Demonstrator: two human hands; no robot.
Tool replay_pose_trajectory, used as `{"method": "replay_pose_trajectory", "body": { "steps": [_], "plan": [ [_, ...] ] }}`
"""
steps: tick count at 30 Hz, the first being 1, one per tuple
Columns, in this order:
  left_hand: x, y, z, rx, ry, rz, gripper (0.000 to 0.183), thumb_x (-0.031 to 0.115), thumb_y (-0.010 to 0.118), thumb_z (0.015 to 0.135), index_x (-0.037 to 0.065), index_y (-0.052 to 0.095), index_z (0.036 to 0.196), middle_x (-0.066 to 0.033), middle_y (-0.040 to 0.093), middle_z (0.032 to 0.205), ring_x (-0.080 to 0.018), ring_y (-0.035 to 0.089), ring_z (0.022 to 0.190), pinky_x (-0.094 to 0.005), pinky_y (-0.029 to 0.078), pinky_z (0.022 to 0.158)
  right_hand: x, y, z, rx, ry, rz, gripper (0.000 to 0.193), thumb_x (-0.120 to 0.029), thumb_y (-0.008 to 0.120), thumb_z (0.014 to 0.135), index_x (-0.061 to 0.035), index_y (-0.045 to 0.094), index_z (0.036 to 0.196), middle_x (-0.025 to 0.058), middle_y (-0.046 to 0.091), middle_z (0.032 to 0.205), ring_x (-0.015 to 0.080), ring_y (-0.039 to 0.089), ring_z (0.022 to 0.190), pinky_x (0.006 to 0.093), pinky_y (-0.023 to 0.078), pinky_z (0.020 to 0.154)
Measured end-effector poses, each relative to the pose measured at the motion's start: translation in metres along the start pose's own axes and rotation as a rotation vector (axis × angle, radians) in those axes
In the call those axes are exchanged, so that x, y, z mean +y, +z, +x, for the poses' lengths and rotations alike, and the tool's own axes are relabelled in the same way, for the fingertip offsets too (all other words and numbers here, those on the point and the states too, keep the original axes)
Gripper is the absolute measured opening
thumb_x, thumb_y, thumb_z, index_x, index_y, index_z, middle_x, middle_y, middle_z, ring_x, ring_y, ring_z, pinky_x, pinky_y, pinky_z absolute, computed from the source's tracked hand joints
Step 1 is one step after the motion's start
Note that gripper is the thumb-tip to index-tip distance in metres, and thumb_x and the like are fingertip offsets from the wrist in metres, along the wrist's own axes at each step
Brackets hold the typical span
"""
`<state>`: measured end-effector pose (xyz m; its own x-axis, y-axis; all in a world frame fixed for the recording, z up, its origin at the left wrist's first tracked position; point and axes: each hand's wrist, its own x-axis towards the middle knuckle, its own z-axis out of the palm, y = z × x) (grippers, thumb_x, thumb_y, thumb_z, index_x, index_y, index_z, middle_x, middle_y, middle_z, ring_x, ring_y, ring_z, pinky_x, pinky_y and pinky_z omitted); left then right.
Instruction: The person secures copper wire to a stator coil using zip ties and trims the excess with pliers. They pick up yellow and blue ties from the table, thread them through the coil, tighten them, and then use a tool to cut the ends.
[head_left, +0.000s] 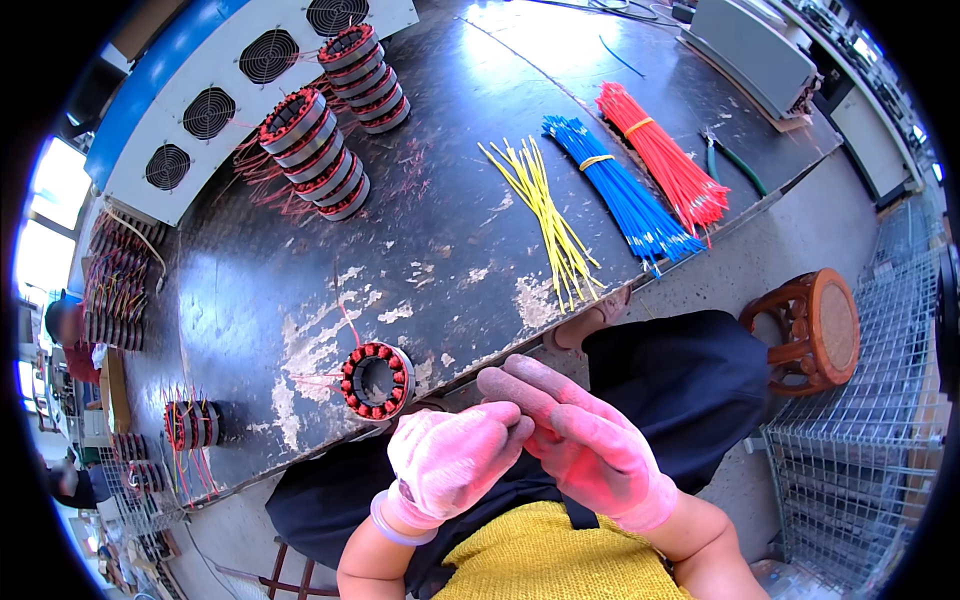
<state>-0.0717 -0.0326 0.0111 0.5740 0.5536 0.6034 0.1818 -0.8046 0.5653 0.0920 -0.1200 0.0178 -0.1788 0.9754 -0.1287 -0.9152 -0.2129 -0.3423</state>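
Both my hands wear pink work gloves with greyish, soiled fingers, and they meet above my lap at the table's near edge. My left hand (450,460) is closed, its fingertips pressed together against the other glove; whatever they pinch, if anything, is hidden. My right hand (605,445) has its fingers stretched out toward the left one, with no object visible in it. Just beyond my left hand, a single motor stator (378,381) with red windings lies on the dark worktable (440,260), its thin red leads trailing left.
Stator stacks (315,155) (365,80) stand before a white panel with fans (208,113). Bundles of yellow wires (545,220), blue wires (620,190) and red wires (665,160) lie at right, near green-handled pliers (735,165). More stators (192,425) sit left. A wooden stool (825,330) stands right.
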Motion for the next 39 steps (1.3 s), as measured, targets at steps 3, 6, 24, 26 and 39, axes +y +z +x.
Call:
{"method": "replay_pose_trajectory", "body": {
  "steps": [3, 6, 24, 26, 39],
  "plan": [
    [-0.002, -0.007, 0.0, -0.099, 0.163, 0.238, 0.023, 0.009, 0.087, 0.067, 0.009, 0.07, 0.081, -0.0008, 0.071, 0.08, -0.0184, 0.061, 0.057, -0.0319, 0.045, 0.053, 0.001, 0.002, -0.004, 0.003, -0.017, -0.08, 0.063, -0.017, 0.046, 0.108, -0.0002, 0.016, 0.161, 0.0156, 0.028, 0.166, 0.0256, 0.027, 0.153, 0.0395, 0.018, 0.125],
    [-0.005, -0.013, 0.0, -0.162, 0.246, 0.314, 0.026, 0.013, 0.087, 0.063, 0.014, 0.071, 0.083, 0.0002, 0.073, 0.088, -0.018, 0.065, 0.065, -0.0346, 0.047, 0.058, 0.004, 0.007, -0.009, 0.031, -0.039, -0.265, 0.061, -0.013, 0.042, 0.109, -0.0007, 0.013, 0.162, 0.0147, 0.025, 0.167, 0.0239, 0.026, 0.153, 0.0375, 0.018, 0.125],
    [-0.011, 0.0, -0.025, 0.207, -0.196, -0.375, 0.062, -0.018, 0.066, 0.074, 0.002, 0.043, 0.129, -0.0098, 0.06, 0.094, -0.0116, 0.063, 0.071, -0.0228, 0.049, 0.059, 0.002, -0.003, 0.008, -0.014, -0.114, -0.088, 0.076, -0.029, 0.048, 0.102, 0.0055, 0.012, 0.16, 0.0178, 0.024, 0.167, 0.0263, 0.018, 0.156, 0.0416, 0.007, 0.129],
    [-0.011, -0.002, -0.027, 0.184, -0.228, -0.368, 0.062, -0.018, 0.066, 0.077, 0.003, 0.042, 0.13, -0.0105, 0.06, 0.096, -0.0122, 0.063, 0.072, -0.0227, 0.049, 0.06, 0.002, -0.005, 0.008, -0.028, -0.113, -0.086, 0.076, -0.029, 0.047, 0.102, 0.0051, 0.012, 0.16, 0.0178, 0.024, 0.167, 0.0268, 0.018, 0.156, 0.042, 0.007, 0.129],
    [0.031, 0.032, -0.026, 0.073, -0.68, -1.568, 0.068, 0.045, 0.05, 0.104, 0.009, 0.03, 0.159, -0.0089, 0.033, 0.164, -0.0289, 0.03, 0.152, -0.0473, 0.02, 0.126, 0.015, -0.018, 0.026, 0.003, -0.262, -0.614, 0.108, -0.05, 0.074, 0.086, 0.0011, 0.015, 0.161, 0.0157, 0.019, 0.169, 0.0277, 0.018, 0.156, 0.0429, 0.011, 0.127]
  ]
}}
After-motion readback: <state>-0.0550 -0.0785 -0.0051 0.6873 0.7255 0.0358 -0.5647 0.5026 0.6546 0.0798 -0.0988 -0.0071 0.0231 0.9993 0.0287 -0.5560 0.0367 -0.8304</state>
